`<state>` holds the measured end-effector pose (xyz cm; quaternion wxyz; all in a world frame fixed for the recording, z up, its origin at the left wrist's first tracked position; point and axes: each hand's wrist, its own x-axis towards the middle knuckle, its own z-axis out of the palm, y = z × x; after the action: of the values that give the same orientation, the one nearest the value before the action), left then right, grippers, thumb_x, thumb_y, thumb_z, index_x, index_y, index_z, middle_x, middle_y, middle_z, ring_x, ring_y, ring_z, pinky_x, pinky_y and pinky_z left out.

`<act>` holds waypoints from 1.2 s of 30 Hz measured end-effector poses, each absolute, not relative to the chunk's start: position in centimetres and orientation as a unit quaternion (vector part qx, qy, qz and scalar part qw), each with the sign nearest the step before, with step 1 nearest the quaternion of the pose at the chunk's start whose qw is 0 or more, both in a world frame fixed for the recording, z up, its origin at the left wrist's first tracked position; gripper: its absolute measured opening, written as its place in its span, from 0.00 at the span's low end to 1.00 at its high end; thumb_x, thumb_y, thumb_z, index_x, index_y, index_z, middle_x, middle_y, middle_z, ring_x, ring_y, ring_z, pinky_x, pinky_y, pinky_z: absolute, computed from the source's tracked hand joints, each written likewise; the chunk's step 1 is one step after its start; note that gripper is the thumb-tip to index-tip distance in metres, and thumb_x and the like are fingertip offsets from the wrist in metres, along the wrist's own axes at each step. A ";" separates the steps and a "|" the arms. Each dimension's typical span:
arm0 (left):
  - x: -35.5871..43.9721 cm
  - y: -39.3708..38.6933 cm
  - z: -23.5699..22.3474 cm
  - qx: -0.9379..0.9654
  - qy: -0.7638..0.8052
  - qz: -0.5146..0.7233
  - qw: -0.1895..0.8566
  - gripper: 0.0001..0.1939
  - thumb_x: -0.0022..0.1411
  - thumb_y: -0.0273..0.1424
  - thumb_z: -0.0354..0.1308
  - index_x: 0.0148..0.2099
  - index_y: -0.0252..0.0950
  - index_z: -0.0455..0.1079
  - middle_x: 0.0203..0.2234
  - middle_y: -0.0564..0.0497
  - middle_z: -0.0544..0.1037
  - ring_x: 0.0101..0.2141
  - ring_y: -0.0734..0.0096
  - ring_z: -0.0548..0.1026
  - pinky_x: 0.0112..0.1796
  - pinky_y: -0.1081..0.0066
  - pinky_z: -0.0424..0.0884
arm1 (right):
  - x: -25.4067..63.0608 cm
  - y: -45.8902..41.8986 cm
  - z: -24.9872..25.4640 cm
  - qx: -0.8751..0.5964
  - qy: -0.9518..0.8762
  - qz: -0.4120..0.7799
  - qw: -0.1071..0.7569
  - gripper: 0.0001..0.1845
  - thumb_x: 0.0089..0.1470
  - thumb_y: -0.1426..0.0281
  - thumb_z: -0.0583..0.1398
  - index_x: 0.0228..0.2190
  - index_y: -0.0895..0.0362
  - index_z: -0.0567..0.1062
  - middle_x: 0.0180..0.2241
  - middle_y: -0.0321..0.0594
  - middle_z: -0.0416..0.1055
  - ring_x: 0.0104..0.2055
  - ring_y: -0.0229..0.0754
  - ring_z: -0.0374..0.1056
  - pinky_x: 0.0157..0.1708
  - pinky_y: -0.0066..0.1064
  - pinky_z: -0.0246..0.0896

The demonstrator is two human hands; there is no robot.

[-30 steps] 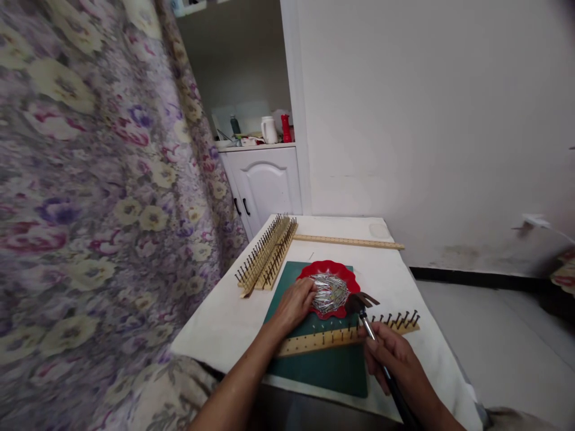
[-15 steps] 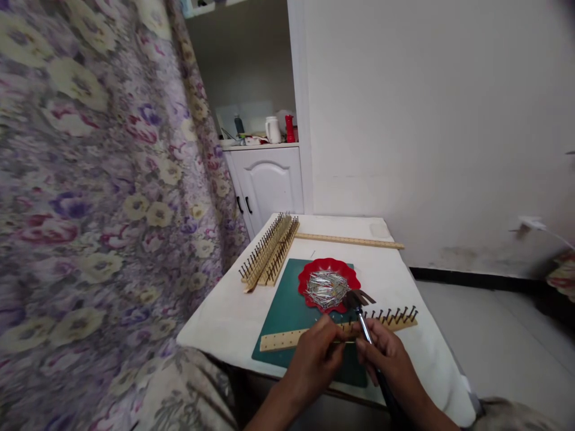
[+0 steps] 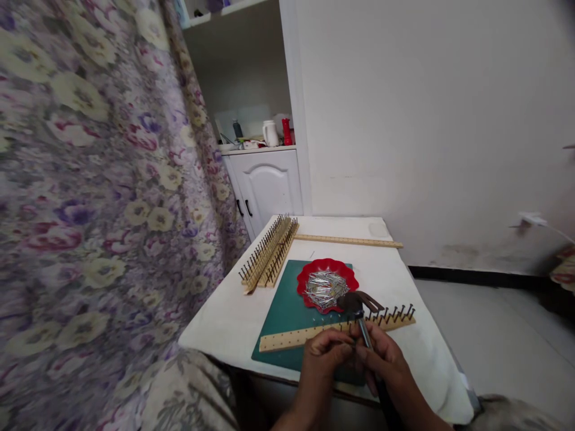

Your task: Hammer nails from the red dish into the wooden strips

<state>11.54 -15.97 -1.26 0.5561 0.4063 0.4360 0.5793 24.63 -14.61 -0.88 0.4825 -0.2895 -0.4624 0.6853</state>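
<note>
My right hand [image 3: 381, 353] is closed around the handle of a claw hammer [image 3: 363, 329], its dark head raised beside the red dish. The fingers of my left hand [image 3: 326, 353] are pinched together close to my right fingertips; a thin nail seems to be between them, mostly hidden. Just beyond both hands lies a wooden strip [image 3: 287, 340] with rows of small holes at its left end and upright dark nails [image 3: 398, 313] along its right part. A scalloped red dish [image 3: 303, 293] holds a heap of silvery nails [image 3: 326, 288].
Under the dish and strip is a green mat [image 3: 281, 311] on a white-covered table [image 3: 220, 323]. Nail-studded wooden strips [image 3: 269, 254] lie at the back left. Another wooden strip [image 3: 350, 240] crosses the far side. A floral curtain [image 3: 112, 209] hangs at left, with a white wall [image 3: 426, 120] behind.
My left hand has turned and drawn in closer to my right hand. The hammer head has shifted slightly and rotated, its claw pointing further right over the strip.
</note>
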 end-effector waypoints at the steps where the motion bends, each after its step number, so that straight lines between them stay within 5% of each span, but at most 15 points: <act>1: 11.6 -16.0 -1.4 0.405 0.430 0.586 0.554 0.07 0.47 0.33 0.63 0.28 0.34 0.73 0.21 0.54 0.73 0.22 0.74 0.68 0.28 0.72 0.64 | 24.6 -14.6 -0.9 -0.289 -0.460 0.685 0.484 0.15 0.49 0.60 0.63 0.34 0.55 0.66 0.19 0.27 0.64 0.13 0.28 0.51 0.09 0.16 0.48; 5: 10.4 -16.2 -1.1 0.453 0.418 0.592 0.520 0.07 0.52 0.33 0.61 0.30 0.34 0.73 0.22 0.54 0.73 0.24 0.73 0.70 0.31 0.72 0.65 | 24.7 -14.8 -0.9 -0.295 -0.471 0.682 0.476 0.15 0.50 0.60 0.62 0.35 0.55 0.66 0.18 0.28 0.66 0.13 0.27 0.51 0.09 0.15 0.47; 14: 3.3 -15.2 -2.1 0.593 0.593 0.482 0.255 0.12 0.60 0.36 0.54 0.30 0.35 0.71 0.25 0.52 0.70 0.29 0.70 0.68 0.30 0.74 0.62 | 24.7 -15.0 -1.5 -0.329 -0.490 0.670 0.450 0.19 0.52 0.57 0.60 0.40 0.56 0.64 0.17 0.25 0.63 0.11 0.27 0.48 0.09 0.17 0.44; 36: 4.3 -14.7 -3.9 0.677 0.615 0.363 0.175 0.10 0.63 0.31 0.51 0.32 0.38 0.72 0.27 0.51 0.72 0.30 0.69 0.71 0.32 0.74 0.63 | 24.0 -15.4 -1.8 -0.295 -0.516 0.707 0.383 0.15 0.57 0.58 0.56 0.38 0.57 0.65 0.16 0.27 0.66 0.11 0.28 0.51 0.10 0.18 0.40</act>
<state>4.27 -14.67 -3.94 0.1748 0.6771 0.6155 0.3634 23.98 -15.35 -1.76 0.3826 -0.2948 -0.5165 0.7071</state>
